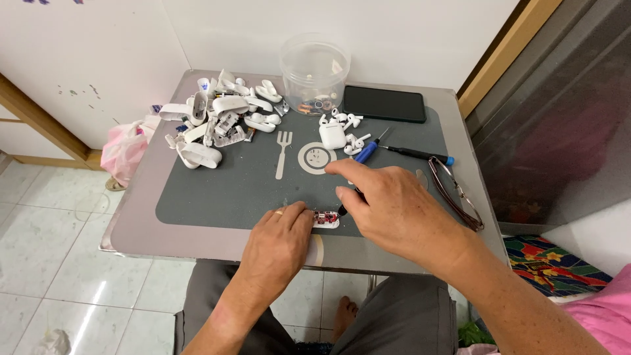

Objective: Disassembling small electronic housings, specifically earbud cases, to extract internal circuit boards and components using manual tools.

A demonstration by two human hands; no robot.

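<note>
Small metal surface [460,131] against a white wall, covered by a dark grey mat [223,190] with a printed fork-and-plate outline. At the mat's near edge lies a small white part with red inner pieces [326,219], probably an opened earbud-case board; detail too small to confirm. Left hand [279,243] pins it from the left, fingertips touching, grip closed down on the part. Right hand [394,210] holds a blue-handled screwdriver [365,153] in a narrow pinch, tip down at the part. Behind: white earbud case [332,136] with loose earbuds [351,121], second screwdriver [420,155], spectacles [455,190] to the right, black phone [384,104], clear plastic tub [314,66]. Far left: heap of white case shells [217,118].
</note>
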